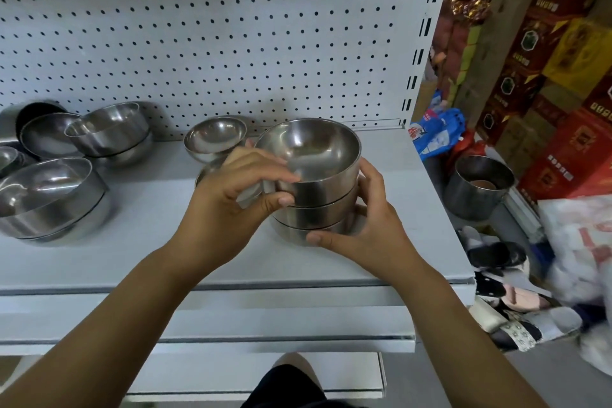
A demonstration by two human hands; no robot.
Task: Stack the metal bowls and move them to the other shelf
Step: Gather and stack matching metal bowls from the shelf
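Stack of three metal bowls is at centre frame, on the right half of the white shelf. Can't tell whether it rests on the deck or is just off it. The bowls are nested square with rims roughly level, and the top bowl is empty.

Left hand grips the top bowl on its left side. Its fingers are curled over the wall towards the rim, and the thumb presses on the near wall. Right hand wraps the stack's right side lower down, with the thumb on the bottom bowl's near wall and the fingers curled round the far side. Both hands are closed on the stack, neither is free.

Handling, as a judgement:
- Thin stainless: stiff, each bowl light, modest weight as three.
- Polished walls are slippery. Nested bowls may separate if lifted by the top one alone.
- Best hold is across or under the bottom bowl, with the other hand steadying the top rim.
- Not fragile, but would likely dent and clatter if dropped.

Not yet stacked: a small tilted bowl is just behind the left hand, and loose bowls lean on each other at left of frame. The task looks partway done. The other shelf can't be identified from this view.

Right of frame, off the shelf: metal cup and red boxes.
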